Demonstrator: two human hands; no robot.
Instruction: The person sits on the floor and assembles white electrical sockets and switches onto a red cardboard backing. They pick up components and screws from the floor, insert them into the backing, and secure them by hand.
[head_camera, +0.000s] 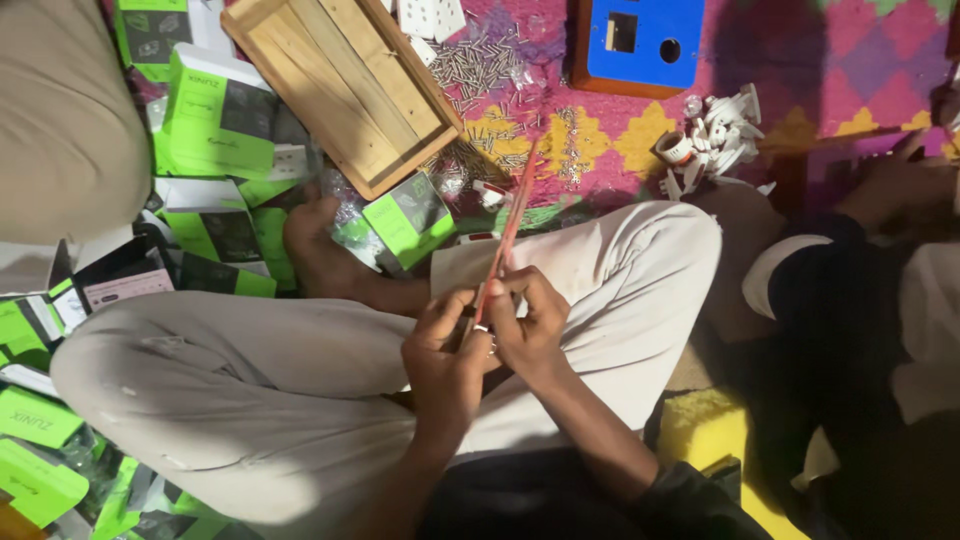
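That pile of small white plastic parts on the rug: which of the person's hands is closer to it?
Right. The right hand sits on the side toward the white parts pile, gripping the red strip; the left hand holds the same strip just beyond it, farther away.

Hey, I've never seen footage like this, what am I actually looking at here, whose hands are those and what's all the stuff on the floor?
There is no machine here. It is one picture from a camera worn on a person's head, looking down at their own lap as they sit cross-legged on a patterned mat.

The left hand and right hand meet over the knees. Together they hold a thin red rod, pinching its near end while the rest points away over the leg; what kind of rod it is I cannot tell.

Around them lie green and black boxes, a shallow wooden tray, loose metal screws, a blue panel with cut-out holes and a heap of small white plastic parts. At the right edge sits another person in dark clothing.
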